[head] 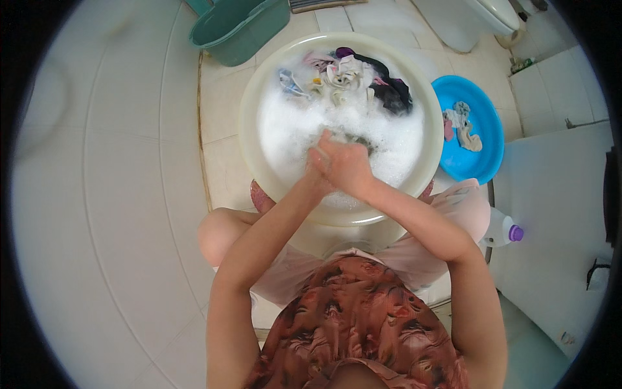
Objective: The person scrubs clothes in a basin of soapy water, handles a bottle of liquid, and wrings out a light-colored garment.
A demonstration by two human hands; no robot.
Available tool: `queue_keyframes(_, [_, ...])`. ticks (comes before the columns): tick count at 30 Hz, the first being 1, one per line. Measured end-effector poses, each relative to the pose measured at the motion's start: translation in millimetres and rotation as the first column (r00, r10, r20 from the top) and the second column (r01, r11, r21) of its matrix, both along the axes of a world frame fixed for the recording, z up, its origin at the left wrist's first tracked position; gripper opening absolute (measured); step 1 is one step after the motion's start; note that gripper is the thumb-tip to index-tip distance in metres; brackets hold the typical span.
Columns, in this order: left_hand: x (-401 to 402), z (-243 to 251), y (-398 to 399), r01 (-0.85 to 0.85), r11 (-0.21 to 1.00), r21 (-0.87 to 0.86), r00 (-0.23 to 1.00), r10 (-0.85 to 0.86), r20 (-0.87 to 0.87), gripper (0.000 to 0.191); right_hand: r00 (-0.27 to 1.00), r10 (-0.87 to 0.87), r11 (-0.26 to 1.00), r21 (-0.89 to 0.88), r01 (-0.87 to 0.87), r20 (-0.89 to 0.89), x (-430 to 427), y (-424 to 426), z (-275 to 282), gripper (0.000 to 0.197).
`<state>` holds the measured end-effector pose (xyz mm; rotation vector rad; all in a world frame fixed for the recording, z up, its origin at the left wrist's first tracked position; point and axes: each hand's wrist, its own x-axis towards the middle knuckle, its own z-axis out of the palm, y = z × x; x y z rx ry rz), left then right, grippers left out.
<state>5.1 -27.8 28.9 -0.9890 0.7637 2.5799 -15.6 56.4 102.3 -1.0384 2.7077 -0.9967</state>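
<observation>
A large cream plastic basin (246, 116) full of white suds (286, 141) stands between my knees. Over its middle my left hand (318, 167) and my right hand (349, 165) are pressed together, fingers curled, the right partly covering the left. Whatever may be between them is hidden by fingers and foam. Just beyond the right knuckles a dark greyish patch (360, 142) shows through the suds; I cannot tell if it is cloth or water. Wet clothes lie heaped at the basin's far side: a whitish garment (347, 73), a black garment (391, 95) and a light blue piece (290, 82).
A blue plastic basin (493, 136) at the right holds several small items like socks (469, 138). A plastic bottle with a purple cap (516, 233) is beside my right knee. At the upper left stands a green tub (238, 39). A white toilet (452, 24) is at the upper right.
</observation>
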Motion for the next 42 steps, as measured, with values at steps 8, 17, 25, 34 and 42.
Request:
queue_keyframes(8, [3,31,-19,0.134,0.888,-0.441,0.983,-0.176,-0.055,0.037,0.880,-0.311,0.950,0.134,0.281,0.360,-56,48,-75,0.016])
queue_keyframes(17, [-7,-1,-25,0.178,0.713,-0.679,0.983,-0.097,0.156,0.031,0.948,-0.165,0.977,0.177,0.120,0.272,-54,56,-84,0.026])
queue_keyframes(25, [-19,-44,12,-0.356,0.832,-0.425,0.859,0.471,0.202,0.027,0.829,0.041,0.942,0.254,-0.218,0.558,-49,39,-96,0.025])
queue_keyframes(34, [14,-5,28,-0.271,0.930,0.248,0.958,0.285,-0.022,0.062,0.945,-0.159,0.985,-0.026,0.173,0.285,39,18,-1,0.029])
queue_keyframes(42, [10,-1,36,-0.368,0.930,0.021,0.930,0.368,-0.002,0.035,0.916,-0.369,0.929,0.026,0.369,0.158,13,14,-17,0.032])
